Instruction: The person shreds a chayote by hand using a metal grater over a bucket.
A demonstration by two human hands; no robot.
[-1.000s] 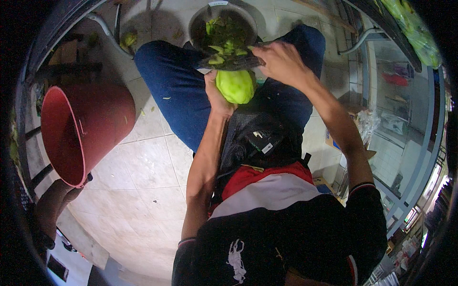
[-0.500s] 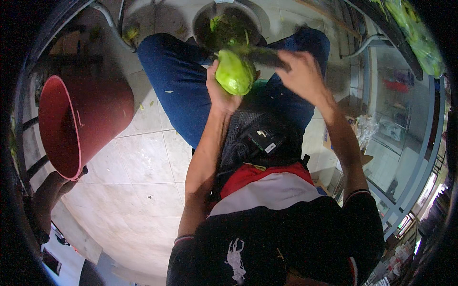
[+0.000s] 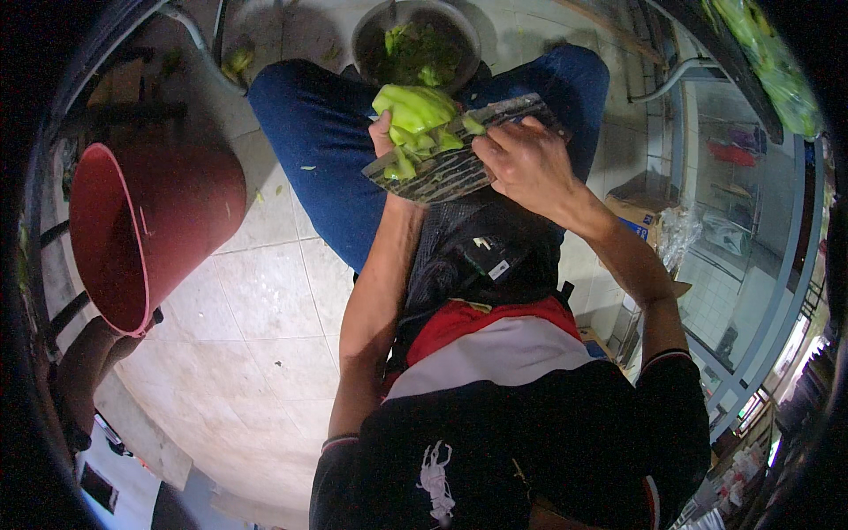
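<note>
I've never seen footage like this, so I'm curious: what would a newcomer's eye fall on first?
Probably the bright green vegetable in the left hand, near the upper middle. Just below it in the picture, the right hand holds a wide, dark-streaked knife with green pieces on it. Then the big red bucket at the far left stands out.

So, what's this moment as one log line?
left grip: holds green fruit | right grip: holds broad knife, cut pieces on it | bowl: green scraps inside | red bucket: person's left
</note>
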